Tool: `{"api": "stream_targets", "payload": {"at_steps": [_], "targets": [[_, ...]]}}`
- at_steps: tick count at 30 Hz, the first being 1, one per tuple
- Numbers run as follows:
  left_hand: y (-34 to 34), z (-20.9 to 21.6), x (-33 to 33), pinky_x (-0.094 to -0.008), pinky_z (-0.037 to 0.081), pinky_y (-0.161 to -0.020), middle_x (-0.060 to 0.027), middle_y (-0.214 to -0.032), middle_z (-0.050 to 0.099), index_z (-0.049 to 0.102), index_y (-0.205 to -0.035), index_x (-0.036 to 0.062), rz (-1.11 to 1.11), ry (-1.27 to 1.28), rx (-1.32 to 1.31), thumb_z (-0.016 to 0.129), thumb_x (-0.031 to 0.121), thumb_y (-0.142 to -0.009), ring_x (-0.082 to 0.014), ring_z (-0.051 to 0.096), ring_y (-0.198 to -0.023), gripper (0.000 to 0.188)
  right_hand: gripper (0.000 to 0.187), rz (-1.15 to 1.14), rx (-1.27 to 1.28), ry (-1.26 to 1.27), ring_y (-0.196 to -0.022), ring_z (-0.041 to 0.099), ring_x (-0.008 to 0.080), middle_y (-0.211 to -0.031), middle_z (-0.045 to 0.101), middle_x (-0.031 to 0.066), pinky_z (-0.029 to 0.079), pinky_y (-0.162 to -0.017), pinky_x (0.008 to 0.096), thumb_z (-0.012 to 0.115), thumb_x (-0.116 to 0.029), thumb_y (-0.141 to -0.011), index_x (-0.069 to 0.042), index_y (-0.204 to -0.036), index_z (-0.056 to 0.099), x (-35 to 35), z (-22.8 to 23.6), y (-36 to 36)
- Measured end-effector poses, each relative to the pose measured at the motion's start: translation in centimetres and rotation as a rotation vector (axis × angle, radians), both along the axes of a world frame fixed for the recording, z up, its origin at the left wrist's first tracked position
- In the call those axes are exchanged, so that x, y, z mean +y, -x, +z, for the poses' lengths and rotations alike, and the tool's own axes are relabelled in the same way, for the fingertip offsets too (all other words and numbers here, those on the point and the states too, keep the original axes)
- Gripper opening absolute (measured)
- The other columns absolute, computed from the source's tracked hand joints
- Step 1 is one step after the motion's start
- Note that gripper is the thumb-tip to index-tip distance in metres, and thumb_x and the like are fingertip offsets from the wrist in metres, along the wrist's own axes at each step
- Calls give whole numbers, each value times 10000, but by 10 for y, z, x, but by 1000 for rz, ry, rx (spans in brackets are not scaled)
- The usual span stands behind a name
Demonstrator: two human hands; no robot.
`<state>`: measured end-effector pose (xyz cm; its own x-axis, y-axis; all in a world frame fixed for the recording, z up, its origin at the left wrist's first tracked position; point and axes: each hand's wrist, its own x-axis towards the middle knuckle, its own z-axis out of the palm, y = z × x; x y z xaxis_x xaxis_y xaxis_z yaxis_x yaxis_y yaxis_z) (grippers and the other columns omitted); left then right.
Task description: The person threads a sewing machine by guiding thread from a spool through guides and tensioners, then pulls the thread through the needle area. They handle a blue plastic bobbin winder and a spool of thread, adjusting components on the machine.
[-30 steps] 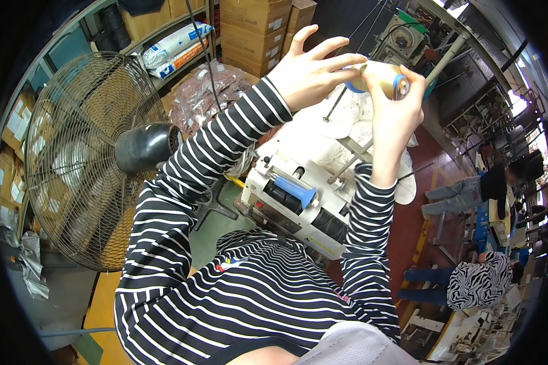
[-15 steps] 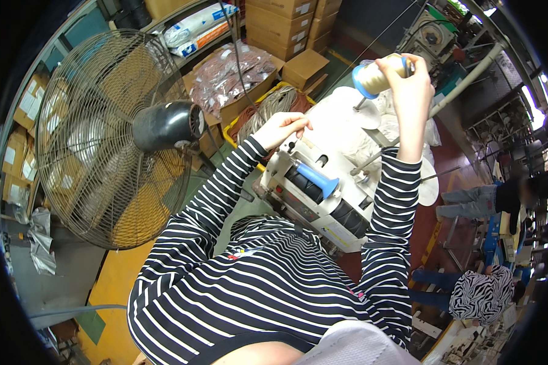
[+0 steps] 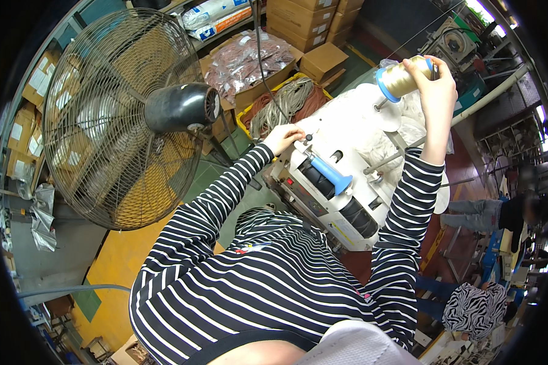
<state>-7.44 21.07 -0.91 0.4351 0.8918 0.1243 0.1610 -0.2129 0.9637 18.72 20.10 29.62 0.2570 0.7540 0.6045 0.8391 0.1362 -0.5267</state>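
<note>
My right hand is raised at the far right and closed around a thread spool, wound with pale gold thread between blue flanges. The spool is tilted beside an upright rod on a round white disc. My left hand is at the far left corner of a white winding machine, thumb and fingers pinched beside a small black knob. What the pinch holds, if anything, is too small to make out. A bare blue spool lies across the machine's black roller.
A large caged fan stands close on my left. Beyond the machine are a yellow crate of cords, a carton of bagged pieces and stacked boxes. White bags lie behind the discs. Two people are at the right.
The whole view has shifted, so the surroundings sit farther right. My left hand has drawn back toward the machine's left corner, near the knob. My right hand still holds the spool, turned slightly.
</note>
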Motion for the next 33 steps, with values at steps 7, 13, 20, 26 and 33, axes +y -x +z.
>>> {"api": "stream_targets", "payload": {"at_steps": [7,13,20,26,33], "targets": [[6,-1,7,-277,504,-700,-66,-799,684,682,-964,9,111,-70,248,605,152,-904,-140,641,-718,172,557,21,20,-36,-871,694,259,-912,701,170,527,-805,346,801,-430,-690,-15,-1034,663,0,6,0],[31,12,-30,-349,505,-727,-128,-839,625,643,-943,22,271,-546,417,590,98,-883,-299,629,-796,111,529,34,5,18,-863,696,245,-913,707,149,525,-797,337,797,-430,-690,-42,-1028,674,-2,9,-3],[22,28,-105,-330,496,-785,-101,-925,615,629,-1056,33,-11,-407,206,580,97,-892,-243,610,-858,183,527,34,50,38,-886,681,220,-933,702,144,508,-808,322,789,-414,-710,-29,-1048,665,-6,-10,-2],[-10,51,-96,-298,477,-844,-123,-1030,620,579,-1213,24,179,-423,130,568,87,-905,-232,608,-922,315,490,55,63,31,-837,676,205,-884,698,145,511,-770,316,781,-356,-722,11,-1020,653,1,-26,-3],[-35,149,10,-277,476,-869,-97,-1041,645,633,-1105,-2,145,-334,-351,548,74,-931,-163,616,-967,208,498,52,30,79,-835,681,232,-893,693,167,514,-767,322,776,-350,-721,16,-1032,648,2,-27,-2]]}}
